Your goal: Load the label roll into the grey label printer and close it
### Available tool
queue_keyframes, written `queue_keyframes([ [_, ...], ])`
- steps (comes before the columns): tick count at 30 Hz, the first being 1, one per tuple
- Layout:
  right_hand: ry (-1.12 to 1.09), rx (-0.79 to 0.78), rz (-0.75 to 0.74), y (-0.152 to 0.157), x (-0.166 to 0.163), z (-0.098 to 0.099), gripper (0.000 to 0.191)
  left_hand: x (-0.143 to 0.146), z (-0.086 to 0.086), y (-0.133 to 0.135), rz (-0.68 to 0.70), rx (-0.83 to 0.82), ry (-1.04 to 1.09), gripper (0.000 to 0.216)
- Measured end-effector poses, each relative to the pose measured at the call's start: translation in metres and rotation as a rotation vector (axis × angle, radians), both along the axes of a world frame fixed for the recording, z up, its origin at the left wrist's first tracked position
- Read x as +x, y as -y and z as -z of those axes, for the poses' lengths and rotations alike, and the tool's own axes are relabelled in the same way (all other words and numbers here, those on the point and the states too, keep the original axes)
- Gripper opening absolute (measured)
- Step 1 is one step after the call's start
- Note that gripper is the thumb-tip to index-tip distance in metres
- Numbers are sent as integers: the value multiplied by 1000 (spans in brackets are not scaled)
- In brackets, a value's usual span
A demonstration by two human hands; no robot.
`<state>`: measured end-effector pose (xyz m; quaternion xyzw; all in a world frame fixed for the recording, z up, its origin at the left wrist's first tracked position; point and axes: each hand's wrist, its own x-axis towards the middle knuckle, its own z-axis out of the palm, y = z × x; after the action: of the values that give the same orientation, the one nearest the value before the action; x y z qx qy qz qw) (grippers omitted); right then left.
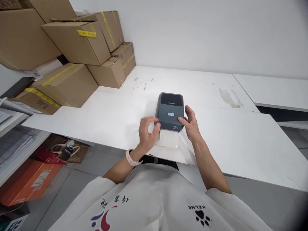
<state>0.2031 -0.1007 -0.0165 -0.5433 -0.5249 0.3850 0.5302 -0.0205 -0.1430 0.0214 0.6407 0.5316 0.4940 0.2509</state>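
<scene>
A dark grey label printer (166,120) stands on the white table, with a glossy black window on top and a small light-coloured panel in its middle. From its front edge a white label strip (168,139) sticks out over the tabletop. My left hand (147,133), a pale pink band on its wrist, is at the printer's front left corner with thumb and fingers apart. At the right side my right hand (191,125) rests with its thumb on the printer's top edge and its fingers spread along the side.
Cardboard boxes (72,41) with yellow tape are stacked at the back left of the white table (223,138). A white wall (207,35) rises behind. On the floor at the left lie an orange box (29,181) and a paper bag (80,154).
</scene>
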Motion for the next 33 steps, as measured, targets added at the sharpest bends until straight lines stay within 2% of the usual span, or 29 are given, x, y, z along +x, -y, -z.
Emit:
queue_keyframes([
  [1, -106, -76, -27, 1, -2, 3, 92, 0, -1, -14, -26, -47, 22, 51],
  [3, -274, -189, -105, 0, -5, 4, 102, 3, 1, -42, 54, -324, 97, 76],
  [5, -358, -256, -179, -1, -6, 1, 99, 6, 5, -64, 253, -578, 208, 76],
  [7, -389, -285, -219, -2, -4, -4, 92, 9, 11, -75, 397, -685, 314, 69],
  [9, -401, -298, -236, -2, -3, -6, 86, 12, 18, -77, 422, -673, 397, 65],
  [13, -384, -287, -206, -4, -3, -2, 84, 19, 28, -72, 352, -597, 507, 63],
  [16, -445, -234, -136, -5, -7, 6, 81, 22, 28, -74, 335, -567, 545, 62],
  [18, -501, -214, -110, -5, -9, 9, 79, 20, 26, -75, 376, -567, 549, 65],
  [21, -531, -220, -113, -3, -10, 11, 85, 13, 27, -62, 356, -594, 504, 78],
  [24, -520, -211, -99, -1, -13, 13, 93, 9, 40, -28, 98, -580, 408, 88],
  [26, -504, -201, -97, 2, -15, 15, 94, 8, 49, -3, -20, -577, 374, 71],
  [28, -482, -205, -104, 4, -16, 17, 96, 8, 51, 14, 113, -702, 392, 53],
  [30, -449, -232, -94, 6, -14, 18, 102, 10, 45, 21, 312, -808, 453, 49],
  [31, -420, -249, -74, 7, -12, 16, 107, 12, 39, 20, 382, -822, 488, 49],
  [33, -332, -268, -14, 7, -8, 10, 120, 14, 27, 17, 422, -784, 536, 49],
])
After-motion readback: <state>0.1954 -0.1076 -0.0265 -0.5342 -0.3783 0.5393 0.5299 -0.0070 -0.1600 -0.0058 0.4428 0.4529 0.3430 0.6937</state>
